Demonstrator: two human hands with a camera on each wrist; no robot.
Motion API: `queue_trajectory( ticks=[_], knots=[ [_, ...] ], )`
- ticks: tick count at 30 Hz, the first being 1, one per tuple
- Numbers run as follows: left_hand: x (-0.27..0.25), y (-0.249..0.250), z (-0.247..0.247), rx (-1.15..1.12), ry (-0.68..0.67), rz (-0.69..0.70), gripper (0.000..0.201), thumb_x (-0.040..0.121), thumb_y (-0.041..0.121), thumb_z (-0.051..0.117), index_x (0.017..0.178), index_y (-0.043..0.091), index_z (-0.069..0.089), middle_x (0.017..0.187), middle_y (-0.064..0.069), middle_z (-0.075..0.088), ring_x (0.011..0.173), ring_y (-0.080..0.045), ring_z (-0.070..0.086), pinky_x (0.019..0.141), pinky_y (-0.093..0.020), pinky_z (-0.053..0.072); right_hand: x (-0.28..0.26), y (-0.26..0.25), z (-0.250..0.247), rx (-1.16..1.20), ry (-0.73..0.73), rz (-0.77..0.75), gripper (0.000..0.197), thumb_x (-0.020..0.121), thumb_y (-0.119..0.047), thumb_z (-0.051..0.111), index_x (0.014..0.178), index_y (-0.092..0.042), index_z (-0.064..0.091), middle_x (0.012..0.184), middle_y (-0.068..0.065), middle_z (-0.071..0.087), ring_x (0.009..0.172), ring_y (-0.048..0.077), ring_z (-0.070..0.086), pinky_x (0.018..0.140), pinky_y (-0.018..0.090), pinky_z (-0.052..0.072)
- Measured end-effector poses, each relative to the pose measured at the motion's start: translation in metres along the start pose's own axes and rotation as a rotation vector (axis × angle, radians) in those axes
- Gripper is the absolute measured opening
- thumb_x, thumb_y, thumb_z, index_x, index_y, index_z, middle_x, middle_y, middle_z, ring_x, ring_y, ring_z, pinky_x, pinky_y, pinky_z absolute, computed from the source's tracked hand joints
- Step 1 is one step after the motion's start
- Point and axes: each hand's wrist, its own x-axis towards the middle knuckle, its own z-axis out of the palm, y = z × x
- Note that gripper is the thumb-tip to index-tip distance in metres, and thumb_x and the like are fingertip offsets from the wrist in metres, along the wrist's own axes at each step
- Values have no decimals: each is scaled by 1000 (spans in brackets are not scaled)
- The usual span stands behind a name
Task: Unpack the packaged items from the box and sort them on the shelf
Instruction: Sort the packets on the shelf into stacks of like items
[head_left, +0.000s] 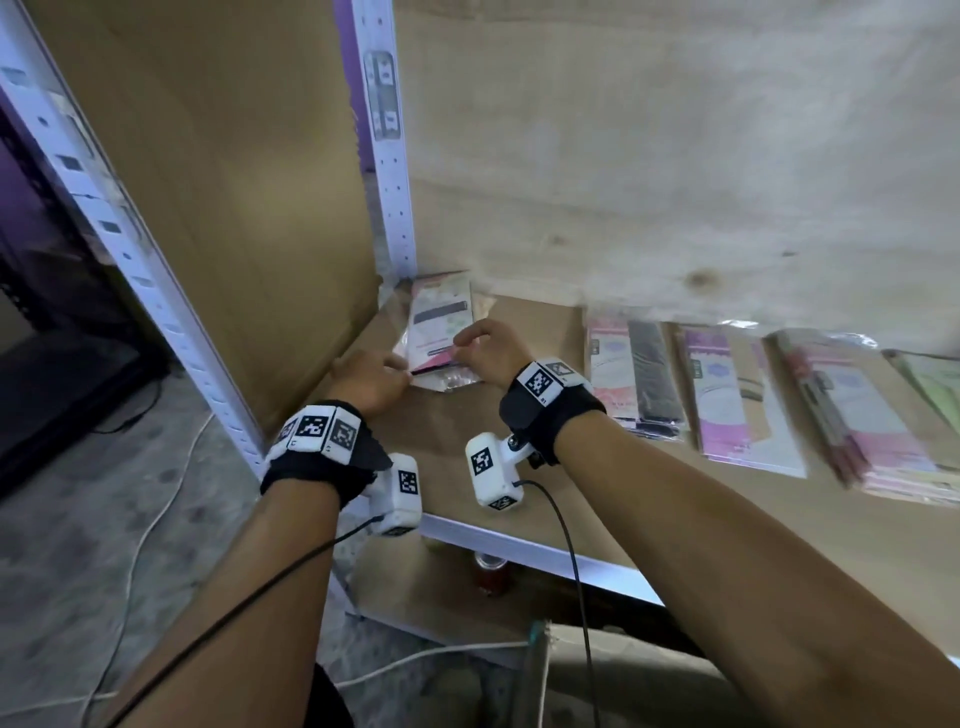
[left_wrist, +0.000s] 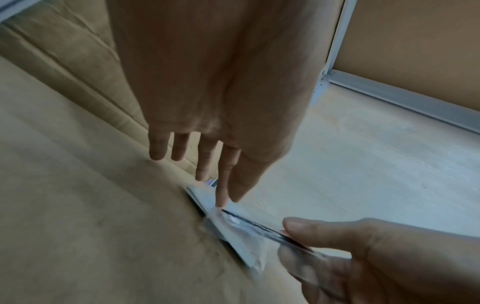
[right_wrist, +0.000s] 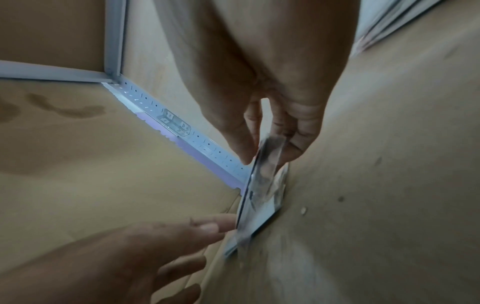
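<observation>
A stack of clear-wrapped pink and white packets lies in the far left corner of the shelf board. My right hand pinches the near edge of the top packet between thumb and fingers and tilts it up off the stack. In the right wrist view the right hand grips the clear wrap. My left hand reaches in from the left with straight fingers. Its index fingertip touches the packet's edge. The right hand shows at lower right in the left wrist view.
Several more stacks of packets lie in a row to the right: pink and black, purple and tan, pink. A white perforated post and a cardboard side panel close in the corner. A jar stands on the lower shelf.
</observation>
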Motion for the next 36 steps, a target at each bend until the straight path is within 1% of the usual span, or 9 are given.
queue_trajectory(
  ticks=[4,8,11,16,19,24,29,32,36],
  knots=[
    [-2,4,-4,-157,59,-28,31,95,9,46,98,27,72,131,-4,65,120,-25,57,105,-30,43,-18,-4,-20,38,5,-94,32,85,7,62,113,-7,56,88,13,61,77,27,61,80,45,53],
    [-5,31,-13,-436,153,-16,33,98,37,54,113,12,68,127,-14,65,118,-31,61,97,-31,45,-43,-10,-51,42,34,-147,56,87,6,62,137,-7,42,98,9,57,80,20,58,69,27,52],
    [-16,55,-7,-828,-42,-65,61,93,63,51,128,14,59,123,-13,64,108,-34,67,93,-41,56,-65,-14,-76,89,81,-266,40,86,13,61,123,3,51,88,4,54,67,9,52,57,12,47],
    [-32,88,2,-1201,-122,-32,70,78,68,68,126,20,53,106,-15,66,81,-31,76,72,-41,63,-103,-15,-116,-86,149,-499,11,83,1,73,92,-5,70,81,5,71,74,7,62,73,14,51],
    [-36,105,8,-1324,-181,-38,67,81,59,72,129,18,50,114,-18,65,88,-28,76,72,-38,62,-126,-9,-136,-180,140,-623,7,86,-3,71,90,-7,72,87,1,75,78,9,67,78,24,56],
    [-44,128,35,-1339,-64,-81,13,97,16,62,109,14,58,106,-9,68,82,-15,68,61,-26,60,-160,7,-160,-382,51,-760,13,84,-8,75,96,-12,72,105,1,73,91,27,69,88,41,51],
    [-60,161,60,-1444,-135,-29,13,95,7,64,108,8,63,108,-9,71,96,-18,69,85,-32,59,-180,31,-205,-364,169,-511,61,64,-58,82,118,-36,64,128,-13,55,124,3,47,104,15,32],
    [-75,186,82,-1446,-245,14,7,95,4,62,101,5,64,103,-9,71,92,-18,69,79,-30,60,-183,49,-229,-57,273,-283,55,78,-41,81,126,-28,59,122,-12,59,113,0,57,88,8,43],
    [-85,210,108,-1369,-332,4,7,95,5,63,102,4,65,103,-10,72,91,-18,69,77,-29,62,-184,76,-250,459,213,-118,46,82,-9,79,123,-5,59,114,12,71,95,26,70,64,37,57]
  ],
)
